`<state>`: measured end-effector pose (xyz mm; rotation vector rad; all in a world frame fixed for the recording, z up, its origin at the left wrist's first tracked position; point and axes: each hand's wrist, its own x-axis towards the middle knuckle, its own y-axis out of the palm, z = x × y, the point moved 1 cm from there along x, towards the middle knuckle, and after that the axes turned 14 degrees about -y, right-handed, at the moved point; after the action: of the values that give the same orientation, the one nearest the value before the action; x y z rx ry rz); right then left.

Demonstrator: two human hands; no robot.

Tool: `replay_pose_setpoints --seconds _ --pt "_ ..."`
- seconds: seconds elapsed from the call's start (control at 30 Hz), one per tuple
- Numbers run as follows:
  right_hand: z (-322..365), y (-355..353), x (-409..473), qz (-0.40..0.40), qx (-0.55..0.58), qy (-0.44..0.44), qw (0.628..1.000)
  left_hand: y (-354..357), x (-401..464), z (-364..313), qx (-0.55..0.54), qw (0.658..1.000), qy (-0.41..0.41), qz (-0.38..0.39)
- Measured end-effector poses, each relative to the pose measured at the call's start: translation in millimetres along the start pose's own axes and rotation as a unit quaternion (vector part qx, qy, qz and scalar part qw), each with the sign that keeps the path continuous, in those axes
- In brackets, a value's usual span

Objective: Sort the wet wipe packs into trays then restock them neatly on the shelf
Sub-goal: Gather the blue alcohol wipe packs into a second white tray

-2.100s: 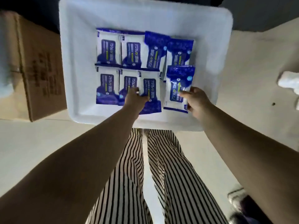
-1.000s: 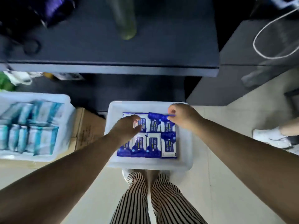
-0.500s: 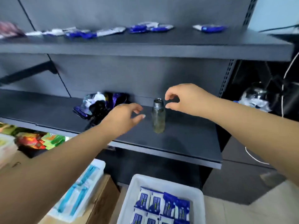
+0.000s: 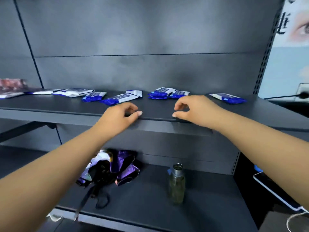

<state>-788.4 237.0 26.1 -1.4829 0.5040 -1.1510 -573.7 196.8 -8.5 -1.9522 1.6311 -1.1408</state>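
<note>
Several blue and white wet wipe packs lie flat and scattered along the upper dark shelf (image 4: 50,106): one pack (image 4: 117,99) just beyond my left hand, a small pile (image 4: 160,93) beyond my right hand, another pack (image 4: 228,98) far right. My left hand (image 4: 120,117) hovers at the shelf's front edge, its fingers loosely curled and holding nothing. My right hand (image 4: 192,110) is raised beside it, fingers also loosely curled and empty. The trays are out of view.
On the lower shelf (image 4: 150,203) lie a folded purple umbrella (image 4: 110,169) and an upright glass bottle (image 4: 176,185). A tablet (image 4: 274,191) sits at the right. Reddish packets (image 4: 11,86) lie at the upper shelf's far left.
My view has lifted from the tray of packs on the floor to the shelves. Both empty hands have risen from the lower shelf's height to the upper shelf's front edge.
</note>
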Motion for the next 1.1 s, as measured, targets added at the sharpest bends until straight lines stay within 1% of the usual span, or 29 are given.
replay_pose_setpoints --seconds 0.1,0.23,0.3,0.37,0.4,0.47,0.5,0.53,0.6,0.67,0.73,0.8,0.83,0.87,0.93,0.97,1.0,1.07,1.1 --pt "-6 27 55 0.012 0.013 0.032 0.999 -4 41 30 0.018 1.0 -0.003 0.008" --pt "-20 58 129 0.045 -0.003 0.082 0.996 -23 86 71 0.071 0.997 -0.003 0.01" --pt "-28 65 163 0.038 0.021 0.114 0.993 -35 108 84 0.092 0.996 -0.004 0.006" --pt "-33 71 195 0.013 0.049 0.152 0.987 -37 124 94 0.105 0.994 -0.012 0.015" --pt "-35 74 209 0.001 0.075 0.171 0.982 -36 128 97 0.106 0.994 -0.017 0.021" --pt "-31 83 236 0.001 0.133 0.206 0.969 -31 135 103 0.107 0.994 -0.013 0.028" --pt "-26 89 247 0.02 0.143 0.217 0.965 -28 137 106 0.111 0.993 -0.003 0.028" --pt "-22 94 256 0.054 0.133 0.222 0.964 -27 139 107 0.114 0.993 0.008 0.027" --pt "-15 102 268 0.124 0.082 0.212 0.966 -26 141 109 0.119 0.992 0.019 0.038" --pt "-12 103 271 0.151 0.061 0.208 0.964 -25 143 109 0.128 0.99 0.022 0.049" --pt "-15 103 270 0.156 0.101 0.226 0.956 -24 143 109 0.124 0.991 0.016 0.05" --pt "-18 102 265 0.121 0.192 0.24 0.944 -24 142 109 0.106 0.993 0.017 0.043" --pt "-20 100 262 0.091 0.261 0.244 0.93 -26 142 108 0.094 0.995 0.017 0.043" --pt "-22 96 259 0.061 0.342 0.247 0.905 -28 141 107 0.072 0.996 0.009 0.041" --pt "-24 83 251 0.01 0.486 0.231 0.843 -31 145 103 0.007 0.999 -0.024 0.036" --pt "-25 75 248 -0.008 0.521 0.214 0.826 -32 150 101 -0.021 0.998 -0.039 0.035" --pt "-24 68 246 -0.025 0.537 0.195 0.821 -30 156 98 -0.045 0.997 -0.05 0.04" --pt "-19 60 244 -0.065 0.567 0.165 0.804 -24 166 86 -0.125 0.985 -0.069 0.097" --pt "-17 56 244 -0.091 0.589 0.154 0.788 -21 169 77 -0.186 0.97 -0.079 0.138"
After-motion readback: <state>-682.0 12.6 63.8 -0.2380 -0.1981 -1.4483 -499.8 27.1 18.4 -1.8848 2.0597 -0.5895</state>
